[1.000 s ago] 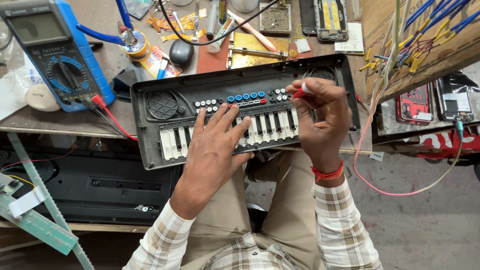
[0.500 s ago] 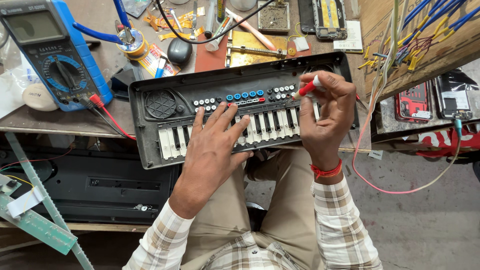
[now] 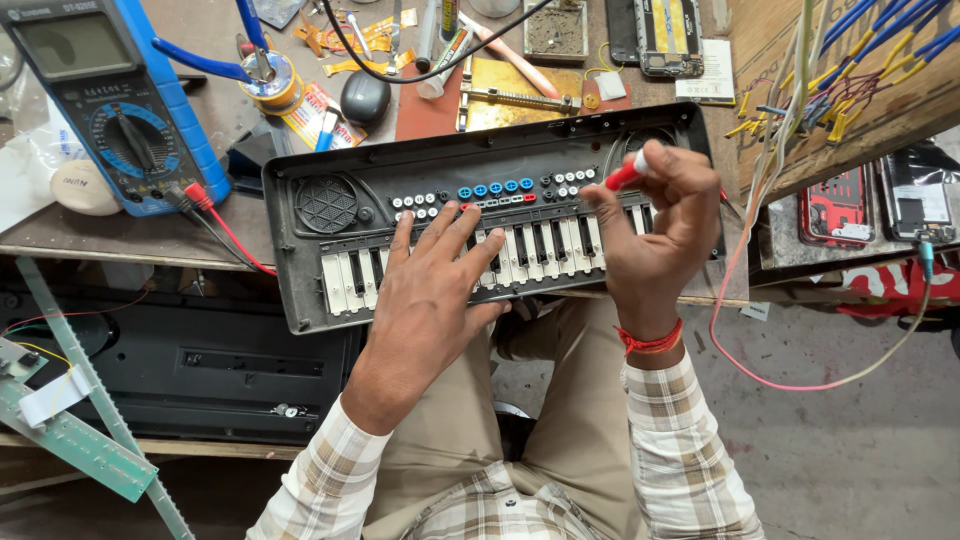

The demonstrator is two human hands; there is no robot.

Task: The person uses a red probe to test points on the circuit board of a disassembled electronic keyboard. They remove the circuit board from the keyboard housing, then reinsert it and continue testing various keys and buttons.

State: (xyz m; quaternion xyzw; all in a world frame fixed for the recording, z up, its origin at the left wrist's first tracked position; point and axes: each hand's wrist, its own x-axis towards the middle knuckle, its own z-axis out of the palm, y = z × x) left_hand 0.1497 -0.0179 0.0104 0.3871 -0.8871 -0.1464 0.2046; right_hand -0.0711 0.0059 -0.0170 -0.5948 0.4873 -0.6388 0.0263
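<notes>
The left hand stays spread across the small keyboard keys; the right hand, pinching a red-handled screwdriver, has lifted slightly off the panel.

Small keyboard lying across the near edge of the desk, partly overhanging the lap; left hand resting on its keys at centre, right hand over its right end with a marker between the fingers. Multimeter at the far left of the desk, computer mouse and metal plate just behind the keyboard. Bundle of wires to the right, second keyboard on the shelf below the desk.
</notes>
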